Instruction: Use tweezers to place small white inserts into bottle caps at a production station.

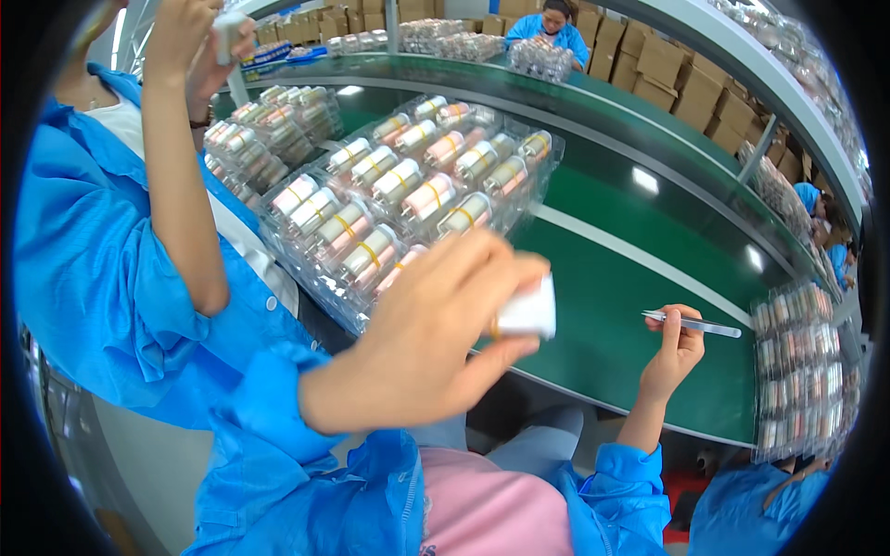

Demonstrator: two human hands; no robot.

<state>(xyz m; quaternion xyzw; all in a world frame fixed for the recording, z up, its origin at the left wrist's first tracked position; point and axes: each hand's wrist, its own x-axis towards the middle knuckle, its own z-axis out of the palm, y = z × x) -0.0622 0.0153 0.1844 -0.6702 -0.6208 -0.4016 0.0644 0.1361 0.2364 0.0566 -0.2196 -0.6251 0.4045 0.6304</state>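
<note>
Raised in front of me, my left hand (440, 320) is closed around a white cylinder (531, 310), slightly blurred, its near side covered by the fingers. To the right, my right hand (674, 347) pinches a pair of metal tweezers (712, 327) above the green conveyor belt (612, 306). Beyond my left hand lies a stack of transparent plastic trays (547, 190). In their pockets sit several small white, pink and greyish cylinders (396, 179) with yellow bands around them.
At my left a person in a blue jacket (111, 250) holds up a white object (228, 35). More filled trays stand behind the stack (278, 125) and at the belt's right end (802, 371). Cardboard boxes (663, 69) and another worker (553, 28) are across the line.
</note>
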